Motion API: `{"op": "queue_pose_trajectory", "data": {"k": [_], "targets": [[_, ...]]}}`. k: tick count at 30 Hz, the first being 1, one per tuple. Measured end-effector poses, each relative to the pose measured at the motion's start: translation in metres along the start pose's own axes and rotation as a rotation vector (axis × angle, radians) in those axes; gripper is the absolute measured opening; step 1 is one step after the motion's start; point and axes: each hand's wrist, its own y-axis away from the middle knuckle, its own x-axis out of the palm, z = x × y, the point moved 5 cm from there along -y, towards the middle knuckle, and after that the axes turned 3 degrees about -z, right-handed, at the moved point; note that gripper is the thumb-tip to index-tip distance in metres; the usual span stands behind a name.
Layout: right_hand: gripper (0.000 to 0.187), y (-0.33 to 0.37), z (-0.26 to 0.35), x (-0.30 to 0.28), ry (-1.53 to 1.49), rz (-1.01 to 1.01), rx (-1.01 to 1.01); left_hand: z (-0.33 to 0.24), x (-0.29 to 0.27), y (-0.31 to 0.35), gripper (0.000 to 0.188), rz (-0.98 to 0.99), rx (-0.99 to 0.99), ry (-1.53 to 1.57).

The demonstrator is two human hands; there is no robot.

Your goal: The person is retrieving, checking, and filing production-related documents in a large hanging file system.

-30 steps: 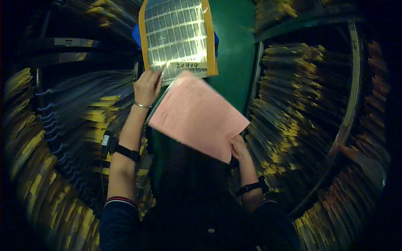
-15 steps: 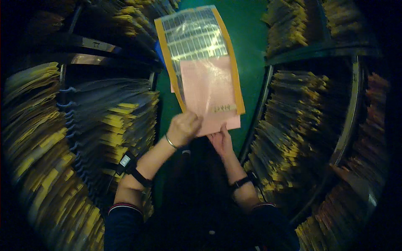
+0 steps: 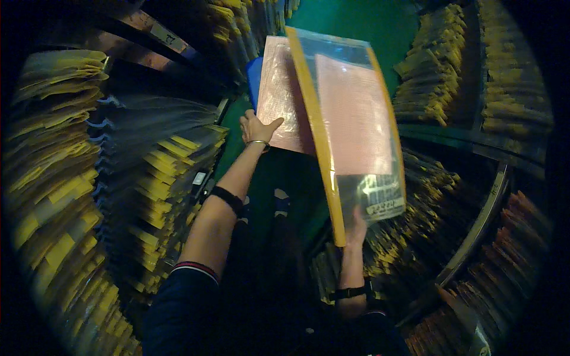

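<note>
My left hand (image 3: 259, 127) grips the lower left of a pink sheet (image 3: 280, 89), its thumb lying over the front. Behind that sheet's left edge a strip of something blue (image 3: 254, 80) shows. On the right a clear plastic sleeve (image 3: 383, 196) with yellow-orange side edges is tilted upright. Through its plastic a second pink sheet (image 3: 356, 118) shows, with a handwritten label near the bottom. My right hand (image 3: 358, 222) holds the sleeve's lower end from behind; the fingers are mostly hidden by the plastic and its glare.
Racks densely hung with yellow-edged sleeves stand on both sides, the left rack (image 3: 56, 225) and the right rack (image 3: 433, 77). Metal rack posts (image 3: 475, 231) edge the narrow aisle. Green floor (image 3: 368, 18) lies between, with my shoes (image 3: 282, 204) below.
My hands have moved apart. The sleeve has swung right with my right hand, while my left hand has moved up and now grips a separate pink sheet. The view has shifted.
</note>
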Motion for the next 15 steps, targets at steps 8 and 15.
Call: {"op": "queue_pose_trajectory", "data": {"k": [8, 15], "targets": [[0.039, -0.004, 0.038, 0.026, -0.004, 0.004, -0.149, 0.036, -0.007, -0.012, 0.036, -0.023, 0.193, 0.376], [0.037, -0.051, 0.008, 0.062, -0.026, -0.015, -0.156, 0.089, -0.135, 0.117, 0.027, 0.112, 0.072, 0.671]]}}
